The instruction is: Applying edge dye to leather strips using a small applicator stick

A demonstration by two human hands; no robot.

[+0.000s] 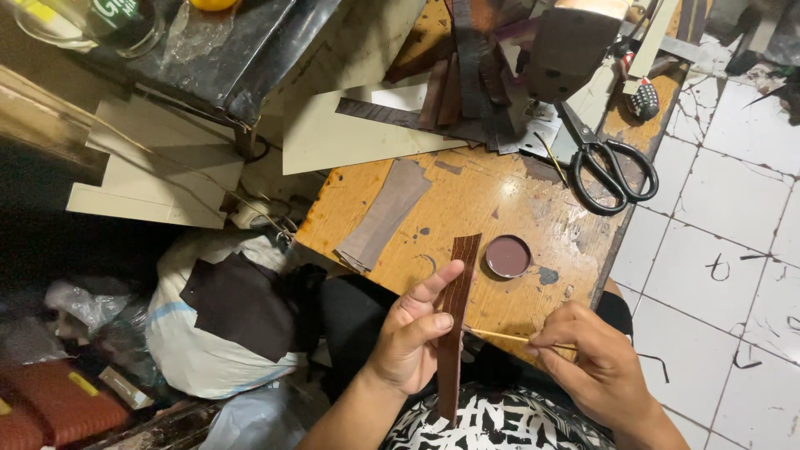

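My left hand (410,333) holds a long dark brown leather strip (456,317) upright, pinched between thumb and fingers. My right hand (596,358) grips a thin pale stick (500,335) whose tip touches the strip's right edge. Just beyond the strip, a small round tin of reddish-brown paste (507,255) sits on the worn wooden table (492,200). A grey-brown leather strip (385,212) lies flat on the table to the left.
Black-handled scissors (607,167) lie at the table's right edge. Several leather strips and pale card sheets (358,133) pile at the back by a dark machine (567,46). A white sack with a dark leather piece (225,308) sits left; white tiled floor (733,250) lies right.
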